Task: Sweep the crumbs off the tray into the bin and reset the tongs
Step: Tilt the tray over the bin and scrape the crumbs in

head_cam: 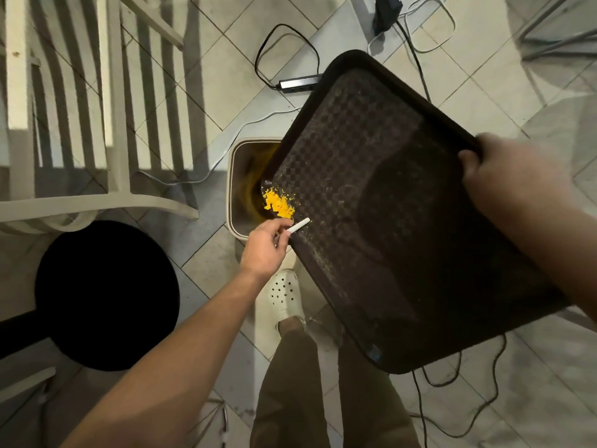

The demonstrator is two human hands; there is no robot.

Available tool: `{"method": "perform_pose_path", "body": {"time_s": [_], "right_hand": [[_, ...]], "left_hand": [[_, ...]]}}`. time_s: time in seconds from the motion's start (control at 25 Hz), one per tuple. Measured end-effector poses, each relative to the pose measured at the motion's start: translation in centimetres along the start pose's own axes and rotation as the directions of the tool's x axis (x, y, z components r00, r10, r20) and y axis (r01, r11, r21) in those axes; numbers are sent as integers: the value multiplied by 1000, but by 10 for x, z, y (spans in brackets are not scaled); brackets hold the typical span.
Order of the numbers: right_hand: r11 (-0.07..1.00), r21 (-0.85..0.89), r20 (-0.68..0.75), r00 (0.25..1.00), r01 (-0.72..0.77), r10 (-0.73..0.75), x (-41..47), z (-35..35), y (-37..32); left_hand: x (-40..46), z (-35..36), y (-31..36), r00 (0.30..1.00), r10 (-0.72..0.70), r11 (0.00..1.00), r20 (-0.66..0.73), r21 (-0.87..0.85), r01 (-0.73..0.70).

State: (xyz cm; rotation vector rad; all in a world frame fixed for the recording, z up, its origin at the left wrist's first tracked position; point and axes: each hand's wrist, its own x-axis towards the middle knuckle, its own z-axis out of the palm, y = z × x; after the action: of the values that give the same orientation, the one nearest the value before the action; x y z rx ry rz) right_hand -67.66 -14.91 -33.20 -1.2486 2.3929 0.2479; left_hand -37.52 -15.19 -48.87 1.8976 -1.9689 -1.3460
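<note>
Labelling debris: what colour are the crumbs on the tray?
Bright yellow crumbs, clearest in the head view.

One tray (371,189), one bin (234,189), two hands (263,248).

White chair (109,101), black stool (106,295), floor cables (284,43).

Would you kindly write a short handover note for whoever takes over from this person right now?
Left hand: pinches a small white scraper whose tip is on the tray.
Right hand: grips the far edge of the dark tray, which is tilted with its low corner over the open bin on the floor.
Done: yellow crumbs gathered at the tray's low corner, above the bin.
Left: push the crumbs and fine dust into the bin, then reset the tongs, which are not in view.
</note>
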Motion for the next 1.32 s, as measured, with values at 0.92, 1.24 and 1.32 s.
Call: {"method": "perform_pose_path", "body": {"time_s": [0.92,1.24,1.32], "right_hand": [[982,-119,-77,985,147,-157,27,-13,-17],[985,-121,-76,988,126,-136,27,-13,-18],[984,-131,-74,988,124,-134,26,-13,-20]], "left_hand": [[14,-2,2,980,-162,963,-114,198,183],[25,-11,-5,1000,14,978,16,206,-17],[35,-17,-4,995,-73,963,-61,255,87]]}}
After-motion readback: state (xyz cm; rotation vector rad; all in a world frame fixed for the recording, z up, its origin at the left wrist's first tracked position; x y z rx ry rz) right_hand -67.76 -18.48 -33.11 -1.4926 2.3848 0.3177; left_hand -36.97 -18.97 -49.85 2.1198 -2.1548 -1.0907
